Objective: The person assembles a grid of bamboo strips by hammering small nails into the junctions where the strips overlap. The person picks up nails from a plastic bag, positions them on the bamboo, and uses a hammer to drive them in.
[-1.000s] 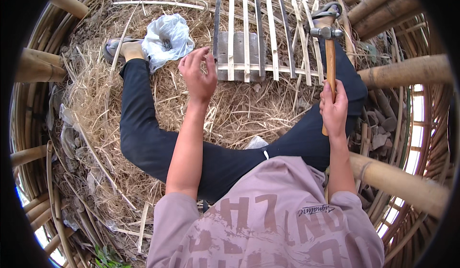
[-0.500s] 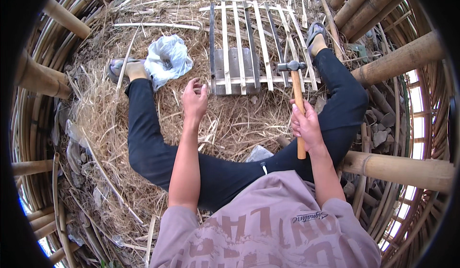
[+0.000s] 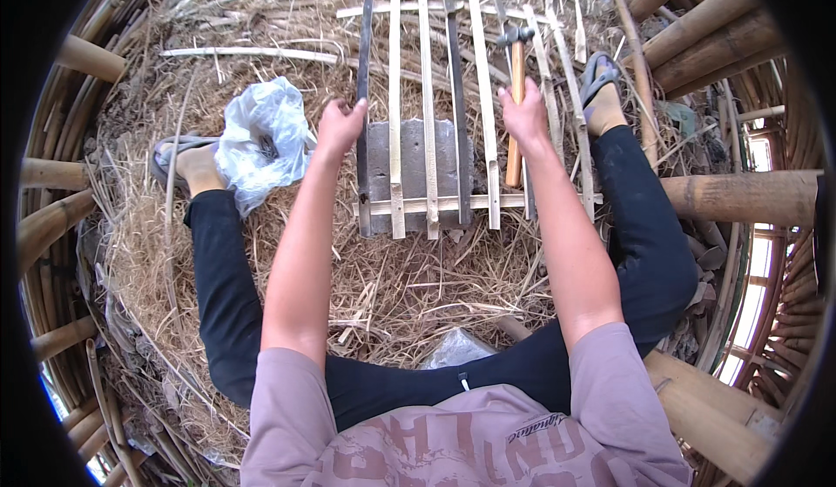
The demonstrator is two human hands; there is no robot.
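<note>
A frame of pale and dark slats lies before me, with a pale crosspiece (image 3: pixel 409 205) along its near end and another (image 3: pixel 350 12) at its far end. At its left side my left hand (image 3: pixel 340 127) is closed, thumb against the outer dark slat (image 3: pixel 365 69); how far the fingers reach round it is hard to see. My right hand (image 3: pixel 528 119) grips a hammer (image 3: pixel 515 166) by its wooden handle, metal head pointing away, over the right-hand slats. Beneath the middle slats sits a grey block (image 3: pixel 380 160).
A crumpled clear plastic bag (image 3: pixel 292 130) lies by my left foot. Dry straw (image 3: pixel 392 278) covers the ground. Bamboo poles (image 3: pixel 740 198) stick in from the right and others (image 3: pixel 91 57) from the left. My legs spread either side of the frame.
Both hands have reached forward. My left hand has come to the frame's outer dark slat. The hammer has moved away from me with my right hand, over the slats. The view has shifted.
</note>
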